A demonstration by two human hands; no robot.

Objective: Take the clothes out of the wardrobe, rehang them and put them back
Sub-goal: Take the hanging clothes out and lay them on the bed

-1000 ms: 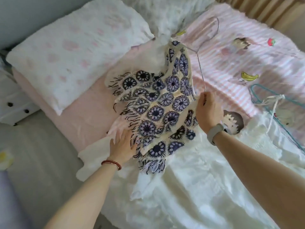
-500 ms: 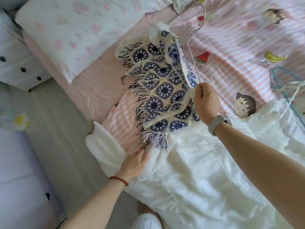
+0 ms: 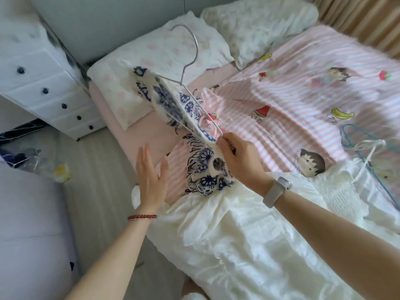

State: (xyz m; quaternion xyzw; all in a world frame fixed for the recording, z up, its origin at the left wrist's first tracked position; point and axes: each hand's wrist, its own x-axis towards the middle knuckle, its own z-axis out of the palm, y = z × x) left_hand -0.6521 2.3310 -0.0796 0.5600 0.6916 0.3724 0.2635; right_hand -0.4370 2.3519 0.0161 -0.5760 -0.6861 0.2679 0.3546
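Note:
A cream crochet top [image 3: 173, 109] with navy flower motifs and fringe hangs on a grey wire hanger [image 3: 190, 50], lifted above the bed with its lower end bunched on the covers. My right hand [image 3: 238, 161] grips the hanger's near end together with the top's edge. My left hand [image 3: 151, 180] hovers flat with straight fingers just left of the top and holds nothing. A white garment [image 3: 227, 234] lies spread over the near part of the bed. Another white garment [image 3: 346, 191] lies at the right with a teal hanger [image 3: 355, 137] on it.
The bed carries a pink striped cartoon duvet [image 3: 303, 100] and two pillows [image 3: 162, 53] at its head. A white chest of drawers [image 3: 43, 83] stands at the left by the grey wall. Beige curtains [image 3: 368, 20] hang at the top right. Floor clutter [image 3: 32, 159] lies at the left.
My right hand has raised the hanger, so the crochet top now hangs edge-on instead of lying flat. My left hand has let go of the white garment and risen, open.

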